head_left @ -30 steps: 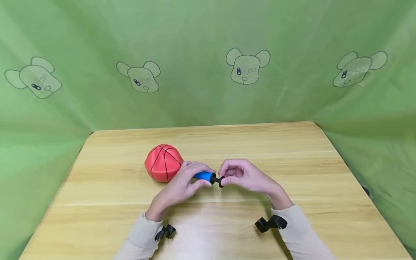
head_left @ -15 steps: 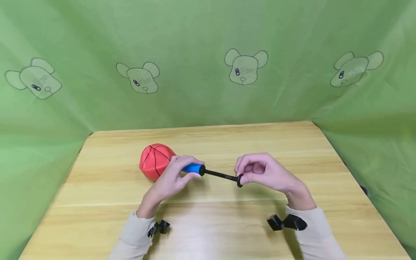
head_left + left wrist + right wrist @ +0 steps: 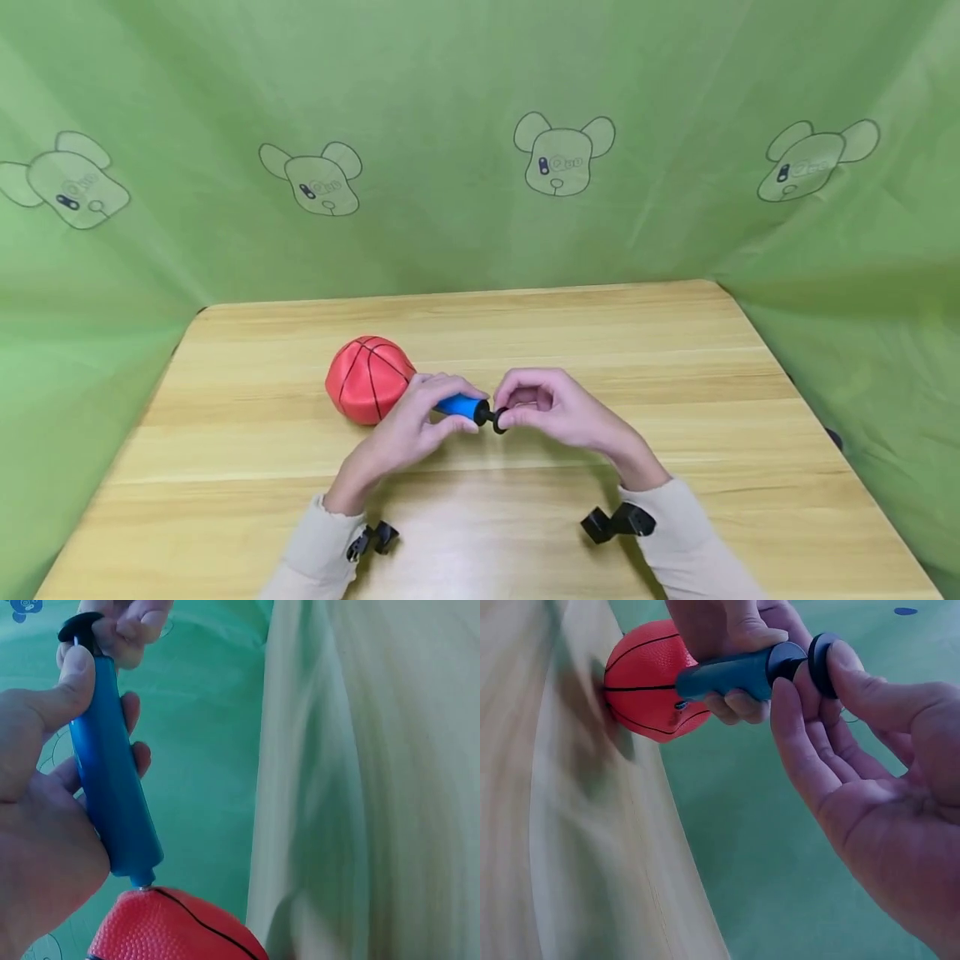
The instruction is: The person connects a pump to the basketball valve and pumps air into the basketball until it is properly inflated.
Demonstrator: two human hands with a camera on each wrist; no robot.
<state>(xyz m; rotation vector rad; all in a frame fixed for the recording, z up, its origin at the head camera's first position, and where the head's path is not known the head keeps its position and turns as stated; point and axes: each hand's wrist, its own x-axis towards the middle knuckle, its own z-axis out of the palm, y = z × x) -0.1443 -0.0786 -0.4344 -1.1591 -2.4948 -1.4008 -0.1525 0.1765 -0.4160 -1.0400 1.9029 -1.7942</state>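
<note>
A blue hand pump (image 3: pixel 112 765) lies in my left hand (image 3: pixel 412 421), its fingers and thumb wrapped round the barrel. The nozzle end meets a red toy basketball (image 3: pixel 367 383) with black lines, whose skin looks dented and soft. My right hand (image 3: pixel 558 412) pinches the round black handle (image 3: pixel 823 666) of the pump between thumb and fingers. Only a short stretch of the black rod shows between handle and barrel. In the left wrist view the metal needle is just visible where the nozzle reaches the ball.
A light wooden table (image 3: pixel 495 533) lies under both hands. Green cloth (image 3: pixel 450 250) with printed bear heads hangs behind it and at both sides. Black wrist cameras (image 3: pixel 618 522) sit on the beige sleeves.
The right hand drew the pump handle out to the right, showing a long rod, then pushed it back in close to the barrel. The left hand and ball shifted left, then partly back.
</note>
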